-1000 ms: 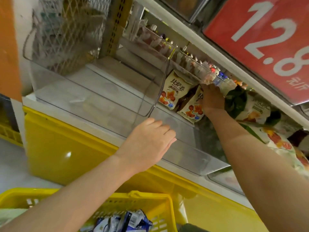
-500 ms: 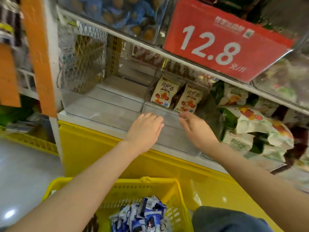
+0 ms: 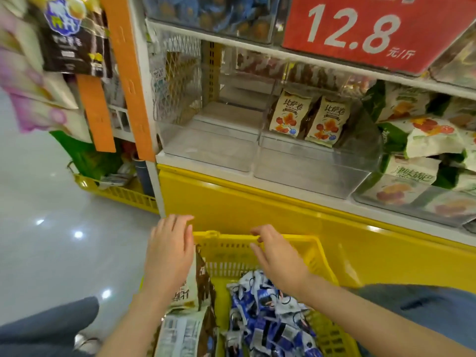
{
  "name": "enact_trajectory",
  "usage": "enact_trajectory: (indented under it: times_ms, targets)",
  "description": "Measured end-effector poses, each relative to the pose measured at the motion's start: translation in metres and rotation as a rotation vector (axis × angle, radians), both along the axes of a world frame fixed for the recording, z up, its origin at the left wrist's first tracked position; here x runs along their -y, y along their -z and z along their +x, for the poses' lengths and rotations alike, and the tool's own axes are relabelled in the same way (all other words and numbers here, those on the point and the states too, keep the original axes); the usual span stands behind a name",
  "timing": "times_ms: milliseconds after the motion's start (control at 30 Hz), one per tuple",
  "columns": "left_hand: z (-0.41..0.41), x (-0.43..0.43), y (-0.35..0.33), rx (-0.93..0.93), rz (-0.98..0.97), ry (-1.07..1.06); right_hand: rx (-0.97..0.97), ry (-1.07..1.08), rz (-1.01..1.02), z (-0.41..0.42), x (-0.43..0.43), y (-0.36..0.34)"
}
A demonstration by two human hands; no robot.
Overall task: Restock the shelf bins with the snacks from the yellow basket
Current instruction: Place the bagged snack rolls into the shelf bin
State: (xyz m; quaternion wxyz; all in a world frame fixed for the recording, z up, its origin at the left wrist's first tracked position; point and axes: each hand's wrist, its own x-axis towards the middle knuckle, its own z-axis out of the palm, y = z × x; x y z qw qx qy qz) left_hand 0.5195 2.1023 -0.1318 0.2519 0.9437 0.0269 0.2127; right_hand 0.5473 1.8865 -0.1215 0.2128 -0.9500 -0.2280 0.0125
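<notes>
Both palm-down above yellow basket (image 3: 224, 249): left hand (image 3: 168, 253) fingers spread, right hand (image 3: 278, 256) loosely extended, empty.

L hand (image 3: 168, 253) & R hand (image 3: 277, 258) both over yellow basket (image 3: 231, 253), palms down, fingers loose, nothing held. R fingertips (image 3: 256, 231) at basket's far rim; touching or not, can't tell. Back of R fingers, under the wrist: heap of blue-white snack packs (image 3: 265, 313). Under L palm: brown-cream bags (image 3: 180, 328).

Past the fingertips, up on shelf, two clear bins side by side. Left bin (image 3: 206, 150) sits above L fingers. Right bin (image 3: 322, 171) sits beyond R fingers w/ left cream pack (image 3: 289, 114) & right cream pack (image 3: 328, 121) upright at its back. Further right of R fingers: green-white packs (image 3: 425, 135) piled. Red 12.8 sign (image 3: 360, 32) high above R fingers.
</notes>
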Motion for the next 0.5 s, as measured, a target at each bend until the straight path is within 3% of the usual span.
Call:
enact_trajectory:
  times_ms: [100, 200, 300, 367, 500]
  targets:
    - [-0.026, -0.049, 0.054, -0.334, -0.054, -0.234, -0.234, -0.023, -0.027, -0.017, -0.046, 0.04]
    - [-0.051, -0.073, 0.103, -0.593, -0.245, -0.253, -0.576, 0.067, 0.102, -0.026, -0.084, 0.069]
    - [-0.064, -0.071, 0.123, -0.619, -0.531, -0.229, -0.816, 0.133, 0.386, -0.027, -0.111, 0.083]
    - [-0.065, -0.068, 0.126, -0.586, -0.584, -0.268, -0.878, 0.183, 0.494, -0.026, -0.12, 0.088]
    - [-0.063, -0.068, 0.13, -0.565, -0.586, -0.268, -0.928, 0.29, 0.461, -0.02, -0.123, 0.095]
